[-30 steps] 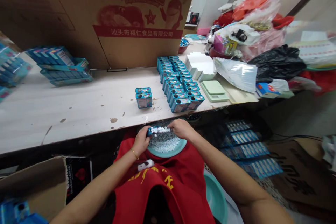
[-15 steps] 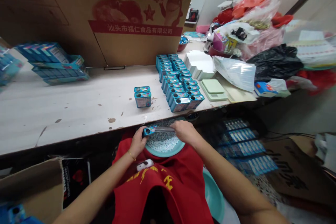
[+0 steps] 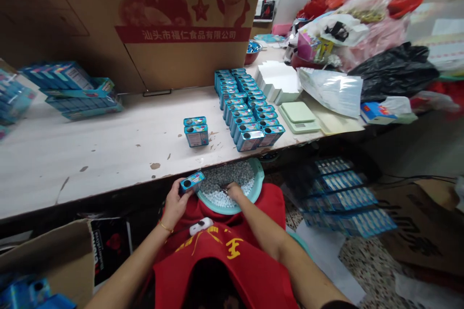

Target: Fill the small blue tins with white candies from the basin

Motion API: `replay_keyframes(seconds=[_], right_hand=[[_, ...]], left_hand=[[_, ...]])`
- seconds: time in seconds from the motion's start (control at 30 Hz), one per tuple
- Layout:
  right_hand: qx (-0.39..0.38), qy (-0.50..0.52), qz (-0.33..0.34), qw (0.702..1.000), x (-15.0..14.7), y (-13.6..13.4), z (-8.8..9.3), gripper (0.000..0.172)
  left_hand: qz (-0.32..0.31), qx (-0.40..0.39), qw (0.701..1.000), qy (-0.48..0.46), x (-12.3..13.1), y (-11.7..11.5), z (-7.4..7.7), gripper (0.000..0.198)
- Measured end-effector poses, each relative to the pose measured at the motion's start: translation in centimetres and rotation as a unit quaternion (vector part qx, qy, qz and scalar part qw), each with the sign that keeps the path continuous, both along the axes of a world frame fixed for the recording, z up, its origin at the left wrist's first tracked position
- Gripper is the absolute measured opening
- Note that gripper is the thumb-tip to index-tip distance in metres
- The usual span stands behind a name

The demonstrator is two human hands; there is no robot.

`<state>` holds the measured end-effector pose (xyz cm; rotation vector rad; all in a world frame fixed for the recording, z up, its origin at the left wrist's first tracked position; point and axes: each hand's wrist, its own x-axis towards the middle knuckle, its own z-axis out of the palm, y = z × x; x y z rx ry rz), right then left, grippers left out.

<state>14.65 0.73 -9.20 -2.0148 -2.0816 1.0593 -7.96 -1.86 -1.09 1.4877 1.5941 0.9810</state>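
Observation:
My left hand (image 3: 176, 203) grips a small blue tin (image 3: 192, 182) with a dark round opening on its top, tilted beside the basin's left rim. My right hand (image 3: 235, 192) is down in a turquoise basin (image 3: 258, 188) on my lap, which holds many small white pellets (image 3: 217, 197). Its fingers are closed around a scoop (image 3: 224, 190), mostly hidden among the pellets. On the table just beyond, two matching tins (image 3: 196, 135) stand upright together. Right of them, more of these tins (image 3: 250, 137) stand in two long rows.
A white table (image 3: 108, 154) runs across in front, backed by a large cardboard box (image 3: 188, 63). A pale green scale (image 3: 299, 116) and stacked white cards (image 3: 277, 82) sit right of the rows. Filled display boxes (image 3: 83, 91) stand left. An open carton (image 3: 61, 251) is at lower left.
My right hand has moved down from the tin's opening into the pellets with the scoop. My left hand has drawn the tin a little to the left.

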Motion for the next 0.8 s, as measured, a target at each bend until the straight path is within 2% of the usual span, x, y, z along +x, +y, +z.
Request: replay_keyframes(seconds=[0.1, 0.17, 0.27, 0.37, 0.5, 0.63, 0.73, 0.8], right_hand=[[-0.021, 0.087, -0.026, 0.996, 1.7, 0.0, -0.4, 0.027], [-0.024, 0.122, -0.035, 0.992, 3.1, -0.1, 0.4, 0.031], [-0.033, 0.177, -0.049, 0.983, 5.0, -0.2, 3.3, 0.035], [-0.037, 0.221, -0.041, 0.974, 6.4, -0.1, 7.5, 0.037], [0.020, 0.138, 0.040, 0.989, 6.5, 0.4, 12.8, 0.037], [0.064, 0.021, 0.109, 0.992, 4.6, 0.6, 16.9, 0.038], [0.079, -0.138, 0.167, 0.973, 2.6, 0.4, 19.5, 0.035], [0.086, -0.199, 0.196, 0.956, 1.2, 0.4, 20.8, 0.031]], left_hand=[[0.003, 0.004, 1.000, 0.011, -0.2, 0.2, -0.2, 0.040], [-0.003, 0.005, 1.000, 0.022, -0.2, 0.3, -0.2, 0.040], [-0.014, 0.005, 0.999, 0.029, 0.2, 0.6, 0.0, 0.039], [-0.037, 0.010, 0.999, 0.035, 1.0, 0.8, 0.0, 0.037], [-0.089, 0.021, 0.994, 0.058, 2.7, 1.1, -0.1, 0.036], [-0.110, 0.042, 0.990, 0.073, 3.9, 1.3, -0.4, 0.039], [-0.115, 0.055, 0.988, 0.087, 4.1, 1.3, -0.7, 0.040], [-0.111, 0.056, 0.988, 0.091, 4.0, 1.2, -1.0, 0.040]])
